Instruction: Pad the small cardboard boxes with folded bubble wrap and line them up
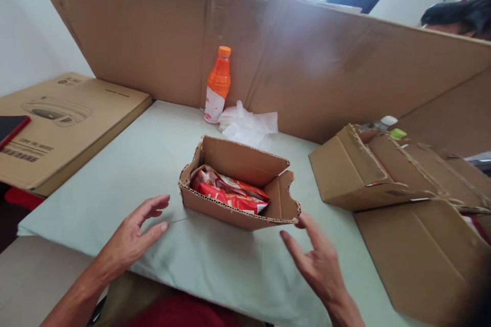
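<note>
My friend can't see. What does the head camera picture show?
Two bare hands, left hand and right hand, hover open beside a small open cardboard box holding red snack packets on a pale green table. Behind stand an orange bottle and crumpled white plastic.

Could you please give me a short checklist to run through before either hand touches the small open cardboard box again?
1. Left hand free: ok, open and holding nothing, just left of the small cardboard box.
2. Right hand free: ok, fingers spread; a fingertip is at the box's right corner, contact cannot tell.
3. Box open: ok, flaps up and the red snack packets visible inside.
4. Packets fully inside: ok, none hangs over the rim.
5. Orange drink bottle out of the way: ok, upright and capped behind the box, beside crumpled white plastic.
6. Box sitting flat on the table: cannot tell; its right corner looks slightly lifted.
</note>
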{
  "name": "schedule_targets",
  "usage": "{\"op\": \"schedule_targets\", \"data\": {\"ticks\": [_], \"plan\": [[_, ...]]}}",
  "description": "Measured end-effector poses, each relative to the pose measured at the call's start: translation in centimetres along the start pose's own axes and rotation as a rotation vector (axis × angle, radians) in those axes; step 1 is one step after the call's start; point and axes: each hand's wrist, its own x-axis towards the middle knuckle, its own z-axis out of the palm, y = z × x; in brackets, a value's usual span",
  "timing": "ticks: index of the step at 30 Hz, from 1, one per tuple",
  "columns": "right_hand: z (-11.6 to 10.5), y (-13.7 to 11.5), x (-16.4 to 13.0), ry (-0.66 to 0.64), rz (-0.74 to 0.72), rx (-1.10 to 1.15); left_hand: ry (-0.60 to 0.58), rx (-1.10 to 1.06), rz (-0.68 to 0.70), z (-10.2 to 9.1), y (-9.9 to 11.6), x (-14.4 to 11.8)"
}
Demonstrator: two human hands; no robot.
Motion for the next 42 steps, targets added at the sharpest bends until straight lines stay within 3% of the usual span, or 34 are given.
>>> {"op": "schedule_targets", "data": {"ticks": [3, 5, 9, 12, 18, 22, 27, 34, 42], "plan": [[2.1, 0.9, -0.6, -0.208, 0.026, 0.053, -0.024, 0.046, 0.072, 2.0, 1.2, 2.3], [3.4, 1.3, -0.6, -0.277, 0.055, 0.094, -0.049, 0.046, 0.123, 3.1, 1.8, 3.7], [5.1, 2.1, 0.1, -0.306, 0.104, 0.159, -0.107, 0.025, 0.178, 4.4, 2.0, 5.2], [5.5, 2.1, 1.0, -0.303, 0.136, 0.222, -0.08, -0.005, 0.143, 4.8, 1.1, 5.5], [6.9, 1.0, 4.1, -0.31, 0.084, 0.304, 0.071, -0.054, 0.035, 4.0, -1.3, 6.5], [10.0, 0.4, 7.3, -0.316, 0.057, 0.36, 0.212, -0.074, -0.015, 2.3, -1.7, 8.7], [13.3, -0.2, 10.2, -0.328, 0.061, 0.438, 0.308, -0.087, -0.012, 0.8, -2.2, 11.7], [15.0, -0.1, 9.9, -0.285, 0.074, 0.54, 0.409, -0.165, -0.021, 2.0, -3.4, 12.1], [15.8, 0.4, 8.9, -0.278, 0.124, 0.581, 0.455, -0.208, -0.086, 2.3, -3.3, 11.7]]}}
